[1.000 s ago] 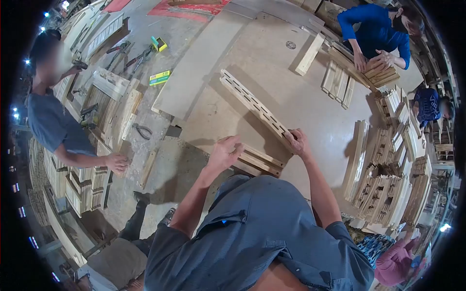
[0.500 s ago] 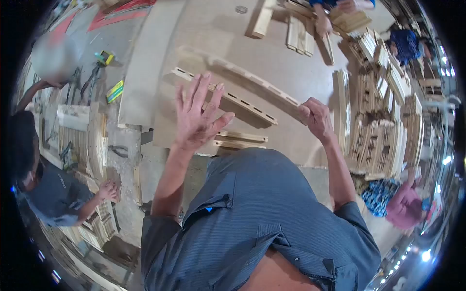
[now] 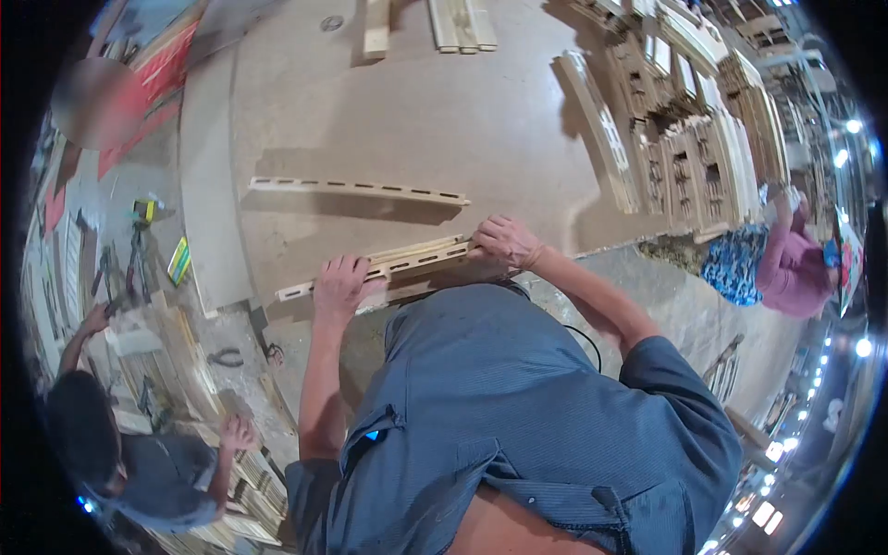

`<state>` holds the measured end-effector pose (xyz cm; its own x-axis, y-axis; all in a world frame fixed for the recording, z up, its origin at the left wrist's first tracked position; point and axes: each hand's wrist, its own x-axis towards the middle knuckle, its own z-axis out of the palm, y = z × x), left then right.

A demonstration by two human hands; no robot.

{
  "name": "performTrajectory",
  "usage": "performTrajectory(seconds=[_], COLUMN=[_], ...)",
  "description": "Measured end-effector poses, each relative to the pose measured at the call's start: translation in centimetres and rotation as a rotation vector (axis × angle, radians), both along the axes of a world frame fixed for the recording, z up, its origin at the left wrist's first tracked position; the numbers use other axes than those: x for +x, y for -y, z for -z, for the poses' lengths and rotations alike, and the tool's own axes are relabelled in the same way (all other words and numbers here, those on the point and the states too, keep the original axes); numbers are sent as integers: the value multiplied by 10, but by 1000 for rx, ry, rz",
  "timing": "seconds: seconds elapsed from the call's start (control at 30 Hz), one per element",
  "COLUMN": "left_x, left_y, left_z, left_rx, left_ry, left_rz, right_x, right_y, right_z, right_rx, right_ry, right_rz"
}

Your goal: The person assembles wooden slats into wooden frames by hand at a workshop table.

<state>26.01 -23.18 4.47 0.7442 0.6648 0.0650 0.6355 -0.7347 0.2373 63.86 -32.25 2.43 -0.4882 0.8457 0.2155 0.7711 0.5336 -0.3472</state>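
A pale wooden rail with a row of slots [image 3: 416,262] lies along the near edge of the table, close to my body. My left hand [image 3: 342,287] is closed on it left of the middle, and the rail's end sticks out beyond that hand. At its right end, the fingers of my right hand [image 3: 504,242] are wrapped round it. Plain wood strips [image 3: 413,246] lie right against its far side, partly hidden by the rail and my hands. Farther in on the table rests a second slotted rail [image 3: 361,189], touched by neither hand.
Another slotted rail [image 3: 601,134] lies at the right, beside tall stacks of wood pieces [image 3: 698,176]. Several boards [image 3: 462,26] lie at the far side. A person [image 3: 157,472] works at the left, near pliers [image 3: 225,357]; another person [image 3: 797,264] is at the right.
My right hand has brought the slotted rail toward my body. My left hand, spread before, has come down and closed on it. The view has turned and shifted.
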Motion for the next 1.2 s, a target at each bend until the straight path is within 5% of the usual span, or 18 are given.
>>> performTrajectory(seconds=[0.2, 0.27, 0.4, 0.53, 0.6, 0.63, 0.7, 0.73, 0.77, 0.83, 0.97, 1.2], left_x=[-5, 4, 11, 62, 108, 135, 184, 209, 242, 318, 470, 660], left_y=[9, 4, -1, 10, 12, 17, 24, 27, 35, 53, 72, 117], left_z=[16, 3, 0, -14, -30, -45, -45, -48, -64, -109, -157, -189], left_rx=[-105, -127, -81, -207, -514, -592, -725, -861, -855, -1311, -1398, -1429], left_ry=[-29, -81, -35, 116, 355, 411, 460, 506, 504, 659, 597, 478], left_rz=[-96, -105, -40, -107, -71, -55, -29, -22, -6, -75, 280, 2], right_x=[-6, -9, -6, 37, 80, 119, 182, 211, 249, 296, 343, 390], right_y=[10, 9, 14, 49, 87, 107, 140, 155, 176, 200, 214, 205], right_z=[11, 12, 7, -41, -73, -95, -149, -179, -185, -197, -204, -175], right_rx=[-80, -47, -127, -8, 156, 140, 433, 607, 649, 707, 579, 538], right_ry=[-8, -192, -87, -326, -549, -448, -1044, -1143, -1220, -1303, -1493, -1599], right_rz=[14, 16, 116, 547, 925, 1159, 1496, 1634, 1689, 1741, 1668, 1697])
